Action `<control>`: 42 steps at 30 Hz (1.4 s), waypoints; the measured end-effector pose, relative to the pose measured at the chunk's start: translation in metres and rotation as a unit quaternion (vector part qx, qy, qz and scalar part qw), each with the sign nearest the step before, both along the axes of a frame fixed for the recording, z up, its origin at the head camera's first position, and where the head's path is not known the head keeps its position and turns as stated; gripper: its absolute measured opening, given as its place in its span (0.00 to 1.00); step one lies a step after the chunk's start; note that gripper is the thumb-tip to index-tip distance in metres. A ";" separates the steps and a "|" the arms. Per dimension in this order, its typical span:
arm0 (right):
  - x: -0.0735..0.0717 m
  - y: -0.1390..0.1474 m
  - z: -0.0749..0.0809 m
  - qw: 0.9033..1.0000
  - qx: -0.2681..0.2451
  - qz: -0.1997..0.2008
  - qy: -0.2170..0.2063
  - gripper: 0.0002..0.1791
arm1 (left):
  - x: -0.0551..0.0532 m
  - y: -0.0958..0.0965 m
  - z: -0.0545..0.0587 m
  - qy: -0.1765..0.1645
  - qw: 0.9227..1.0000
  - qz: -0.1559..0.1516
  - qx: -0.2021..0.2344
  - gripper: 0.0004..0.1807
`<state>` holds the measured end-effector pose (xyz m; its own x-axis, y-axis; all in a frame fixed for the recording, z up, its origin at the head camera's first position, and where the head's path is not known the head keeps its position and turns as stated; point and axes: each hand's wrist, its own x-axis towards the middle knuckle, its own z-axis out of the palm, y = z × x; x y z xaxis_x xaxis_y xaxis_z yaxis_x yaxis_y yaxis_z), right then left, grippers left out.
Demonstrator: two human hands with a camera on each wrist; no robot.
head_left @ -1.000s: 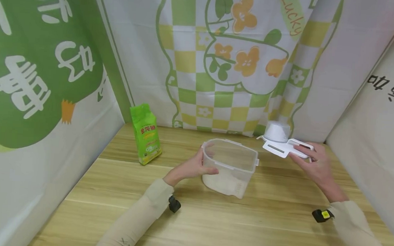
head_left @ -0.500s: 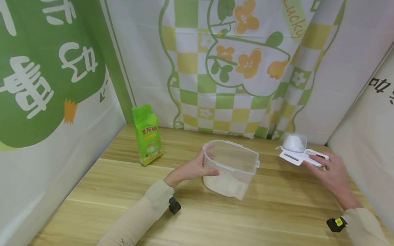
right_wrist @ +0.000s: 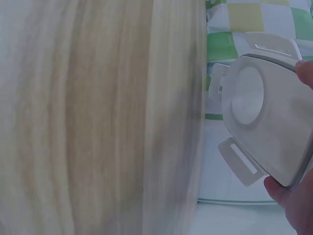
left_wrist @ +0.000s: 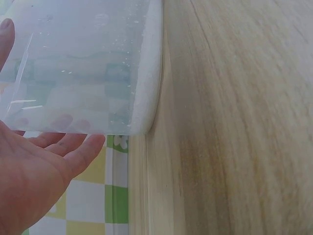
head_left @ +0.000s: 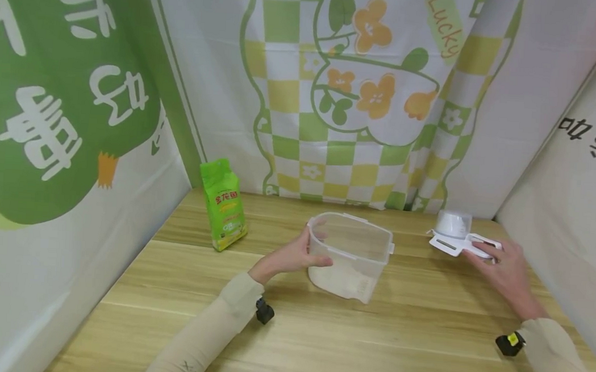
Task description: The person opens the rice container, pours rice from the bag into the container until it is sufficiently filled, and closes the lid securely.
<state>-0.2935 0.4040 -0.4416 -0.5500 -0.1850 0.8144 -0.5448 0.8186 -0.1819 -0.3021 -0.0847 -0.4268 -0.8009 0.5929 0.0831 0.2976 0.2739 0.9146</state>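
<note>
My left hand grips the left side of a clear plastic storage container, thumb on the near wall and fingers round the far side. The container stands upright and uncovered on the table, with a white grainy layer in its bottom. At the right, my right hand holds a white lid with flip-out side clips by its edge. A clear cup sits on top of the lid. In the right wrist view, the lid's underside shows, held off the table.
Behind and left of the container, a green printed bag stands upright on the wooden table. A checked, flowered cloth hangs along the back edge. Printed cloth walls close in both sides.
My right hand has carried the lid and cup rightward, away from the container, then slightly lower. The left hand and container stay in place; the view shifts slightly.
</note>
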 end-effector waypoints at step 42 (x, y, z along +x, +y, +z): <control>0.026 0.044 -0.020 0.964 0.123 -0.059 -0.227 0.27 | -0.001 -0.003 -0.001 0.000 1.000 -0.020 0.016 0.55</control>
<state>-0.2677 0.4475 -0.4613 -0.8689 -0.2562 0.4235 -0.3546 0.9191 -0.1715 -0.3027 -0.0876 -0.4277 -0.7764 0.6218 0.1027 0.3085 0.2328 0.9223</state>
